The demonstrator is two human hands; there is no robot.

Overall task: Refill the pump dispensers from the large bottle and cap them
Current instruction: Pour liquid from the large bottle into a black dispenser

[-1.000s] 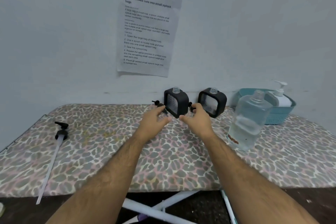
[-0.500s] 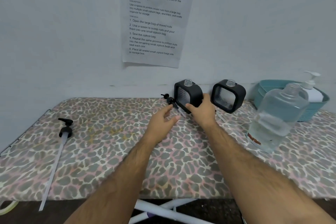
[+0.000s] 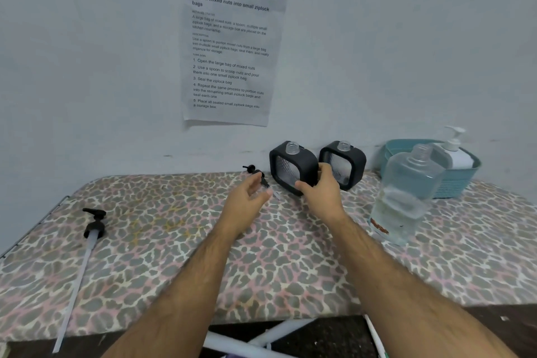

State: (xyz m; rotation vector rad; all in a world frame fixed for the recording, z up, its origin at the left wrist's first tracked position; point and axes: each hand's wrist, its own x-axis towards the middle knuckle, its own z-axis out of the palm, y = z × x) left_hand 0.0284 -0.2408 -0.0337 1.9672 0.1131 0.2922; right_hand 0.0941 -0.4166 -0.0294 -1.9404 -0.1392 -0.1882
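Two black square dispensers, uncapped, at the table's back edge by the wall; right hand on the nearer one.

Left dispenser (image 3: 292,167) gripped low at its corner by the right hand (image 3: 319,193), thumb in front, fingers behind, body tilted. Second dispenser (image 3: 344,164) just beside it. Left hand (image 3: 247,200) hovers loosely spread, holding nothing, near a small black pump head (image 3: 257,174). Large clear bottle (image 3: 406,195), cap off, partly full, stands to the right; teal basket (image 3: 462,180) behind it holds a white pump bottle (image 3: 454,150). Long pump with tube (image 3: 87,244) lies far left. Leopard-print table (image 3: 174,256) open in the middle. Wall sheet (image 3: 229,49): "TASK ID 3797, Portion mixed nuts into small ziplock bags".
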